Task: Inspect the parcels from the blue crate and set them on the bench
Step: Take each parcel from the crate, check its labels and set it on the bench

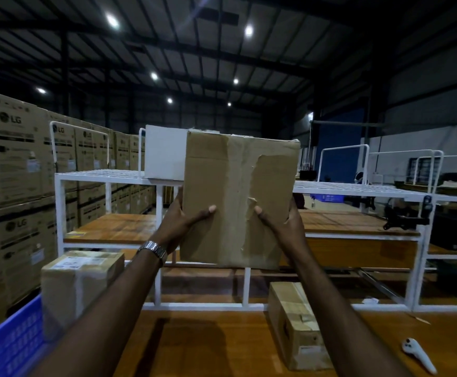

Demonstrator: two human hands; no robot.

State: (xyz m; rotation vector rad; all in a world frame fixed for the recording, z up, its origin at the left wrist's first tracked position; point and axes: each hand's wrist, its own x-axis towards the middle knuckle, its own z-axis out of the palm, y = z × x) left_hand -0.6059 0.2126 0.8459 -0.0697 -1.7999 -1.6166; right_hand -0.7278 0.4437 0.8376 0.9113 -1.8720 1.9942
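The bench (221, 346) fills the lower frame, wood top w/ a white rack (151, 183) rising at its far edge; the blue crate (12, 346) sits at 8 o'clock, one labelled parcel (80, 284) standing in it. Held up in mid-air at centre frame, well clear of the bench top, is the big brown parcel (238, 197) — broad taped face toward the camera, long axis near vertical, top leaning slightly toward 1 o'clock, tape torn and peeling on its right half. Both hands are clamped on its lower part from opposite sides: left hand (186, 221) at 9 o'clock of the box w/ thumb across the front, wristwatch (153, 250) on that arm; right hand (284, 221) at 3 o'clock, thumb also on the front. Looks like the inspect step, prob. mid-way. Set-down spot lies straight below, toward 6 o'clock — bare bench between the arms; neither hand is nearer, so lowering should be even. A slim parcel (298, 325) already lies at 5 o'clock, long axis running 12-to-6, so keep left of it. A small white handheld device (419, 355) lies at 4 o'clock.
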